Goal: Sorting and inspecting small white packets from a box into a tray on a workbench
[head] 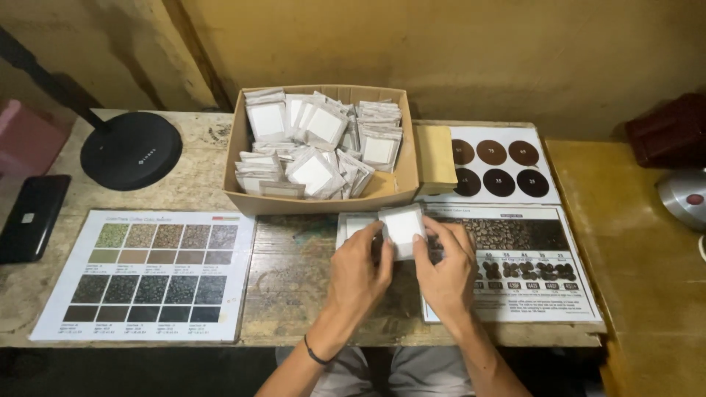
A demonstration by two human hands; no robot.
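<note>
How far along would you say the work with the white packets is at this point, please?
Done: the cardboard box is heaped with white packets. In hand: the left hand and right hand hold one packet in front of the box. Left: one more flat packet lies beside it; I cannot tell more.

Bare wood [294, 287] lies open to my left hand [358, 276], between the left chart [147, 276] and the right chart [515, 265]. The box [254, 198] stands just ahead, its wall blocking forward reach. A lamp base [131, 151] and phone [33, 217] sit far left. My right hand [446, 273] rests over the right chart, with flat paper beyond it.
</note>
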